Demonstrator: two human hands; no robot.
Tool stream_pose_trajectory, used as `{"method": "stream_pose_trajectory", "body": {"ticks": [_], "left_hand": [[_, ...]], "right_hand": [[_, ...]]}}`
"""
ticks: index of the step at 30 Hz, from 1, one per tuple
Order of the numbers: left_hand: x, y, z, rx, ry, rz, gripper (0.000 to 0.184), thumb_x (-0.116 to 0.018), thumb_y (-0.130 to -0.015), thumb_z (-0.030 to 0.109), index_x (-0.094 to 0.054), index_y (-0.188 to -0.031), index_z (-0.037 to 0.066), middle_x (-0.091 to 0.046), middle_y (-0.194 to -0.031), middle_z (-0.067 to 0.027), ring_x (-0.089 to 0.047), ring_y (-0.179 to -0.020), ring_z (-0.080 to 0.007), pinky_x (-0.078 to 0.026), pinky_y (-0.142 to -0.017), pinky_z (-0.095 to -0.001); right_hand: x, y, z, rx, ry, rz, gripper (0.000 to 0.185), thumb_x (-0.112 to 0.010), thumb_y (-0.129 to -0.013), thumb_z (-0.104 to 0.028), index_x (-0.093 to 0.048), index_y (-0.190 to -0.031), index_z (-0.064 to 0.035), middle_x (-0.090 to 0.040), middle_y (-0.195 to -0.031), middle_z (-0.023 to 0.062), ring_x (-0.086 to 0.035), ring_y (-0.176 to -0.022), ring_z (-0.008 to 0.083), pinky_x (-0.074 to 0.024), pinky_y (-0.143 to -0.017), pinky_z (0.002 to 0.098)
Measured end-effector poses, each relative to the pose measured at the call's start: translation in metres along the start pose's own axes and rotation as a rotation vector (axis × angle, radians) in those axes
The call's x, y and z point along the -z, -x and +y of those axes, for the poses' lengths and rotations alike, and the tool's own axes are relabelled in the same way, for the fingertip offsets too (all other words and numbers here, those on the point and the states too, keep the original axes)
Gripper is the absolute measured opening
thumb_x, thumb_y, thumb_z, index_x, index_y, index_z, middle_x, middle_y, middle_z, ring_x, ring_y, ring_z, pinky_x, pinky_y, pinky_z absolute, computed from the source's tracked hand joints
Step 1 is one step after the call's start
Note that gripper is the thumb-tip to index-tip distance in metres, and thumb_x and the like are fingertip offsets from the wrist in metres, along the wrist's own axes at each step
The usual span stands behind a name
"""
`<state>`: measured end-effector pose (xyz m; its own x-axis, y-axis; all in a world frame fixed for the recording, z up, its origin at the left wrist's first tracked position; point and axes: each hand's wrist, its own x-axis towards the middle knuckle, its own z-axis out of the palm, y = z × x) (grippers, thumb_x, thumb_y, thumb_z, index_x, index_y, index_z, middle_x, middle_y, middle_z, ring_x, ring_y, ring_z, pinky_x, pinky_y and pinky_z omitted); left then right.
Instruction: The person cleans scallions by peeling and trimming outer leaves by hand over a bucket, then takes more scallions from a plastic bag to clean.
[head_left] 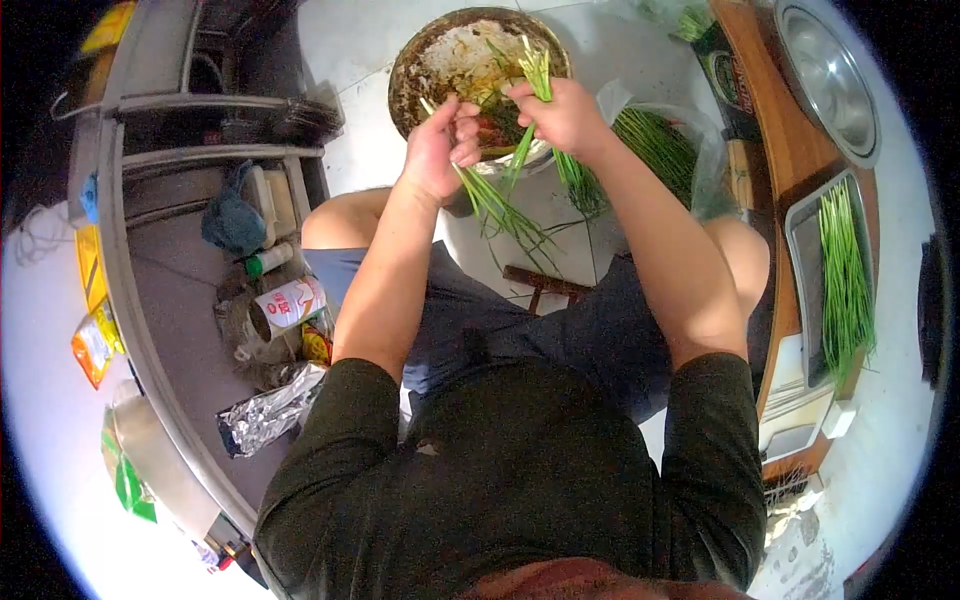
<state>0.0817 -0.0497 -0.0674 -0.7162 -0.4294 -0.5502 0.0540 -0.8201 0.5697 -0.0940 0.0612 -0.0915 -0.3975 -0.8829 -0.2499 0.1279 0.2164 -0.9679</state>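
Observation:
Closed around a few loose green chives (497,212), my left hand (443,148) is raised over the near left edge of a stained round basin (402,85). The long leaves trail down to the right below it. A thicker bunch of chives (537,72) is gripped in my right hand (565,112), with the pale stem ends pointing up and the green leaves hanging beneath. My hands are apart, at about the same height. Scraps and something pale lie inside the basin, too unclear to name.
A clear plastic bag (708,150) with more chives stands right of the basin. On the wooden surface at right are a tray (808,240) of chives and a metal bowl (830,75). The left shelf (180,300) holds a can (290,303) and crumpled foil (270,410).

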Motion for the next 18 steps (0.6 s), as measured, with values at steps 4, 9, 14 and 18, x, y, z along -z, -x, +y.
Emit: {"method": "stream_pose_trajectory", "body": {"ticks": [4,9,14,18], "left_hand": [[-0.024,0.005,-0.006,-0.223,-0.337,0.146,0.022,-0.053,-0.096,0.020,-0.058,-0.107,0.002,-0.047,-0.062,-0.0001,-0.038,-0.046,-0.0102,-0.029,-0.042,-0.0238],[-0.039,0.003,-0.018,-0.377,-0.815,0.146,0.033,-0.050,-0.093,0.016,-0.057,-0.122,0.004,-0.056,-0.065,-0.0027,-0.051,-0.053,-0.0130,-0.040,-0.049,-0.0257],[-0.033,-0.006,-0.020,-0.269,-1.188,0.214,0.028,-0.051,-0.094,0.017,-0.063,-0.113,0.001,-0.057,-0.067,-0.0021,-0.051,-0.058,-0.0117,-0.040,-0.053,-0.0279],[-0.036,-0.004,-0.018,-0.234,-0.851,0.278,0.024,-0.058,-0.090,0.022,-0.067,-0.090,0.000,-0.058,-0.065,-0.0028,-0.052,-0.056,-0.0114,-0.040,-0.051,-0.0277]], "right_hand": [[0.001,0.002,-0.001,-0.016,-0.058,-0.038,0.032,-0.059,-0.085,-0.018,-0.067,-0.112,-0.0039,-0.068,-0.075,0.0096,-0.060,-0.057,0.0143,-0.0485,-0.054,0.0288],[0.002,0.003,-0.007,-0.034,-0.066,-0.049,0.036,-0.058,-0.082,-0.016,-0.066,-0.115,-0.0047,-0.067,-0.073,0.0091,-0.059,-0.056,0.0141,-0.0476,-0.052,0.0283],[0.004,0.006,-0.013,-0.017,-0.086,-0.048,0.040,-0.057,-0.085,-0.014,-0.061,-0.123,-0.0016,-0.060,-0.074,0.0034,-0.049,-0.056,0.0104,-0.0421,-0.053,0.0252],[0.008,0.006,-0.013,-0.032,-0.097,-0.075,0.044,-0.059,-0.085,-0.014,-0.057,-0.127,-0.0007,-0.059,-0.074,0.0037,-0.048,-0.055,0.0103,-0.0409,-0.052,0.0248]]}}
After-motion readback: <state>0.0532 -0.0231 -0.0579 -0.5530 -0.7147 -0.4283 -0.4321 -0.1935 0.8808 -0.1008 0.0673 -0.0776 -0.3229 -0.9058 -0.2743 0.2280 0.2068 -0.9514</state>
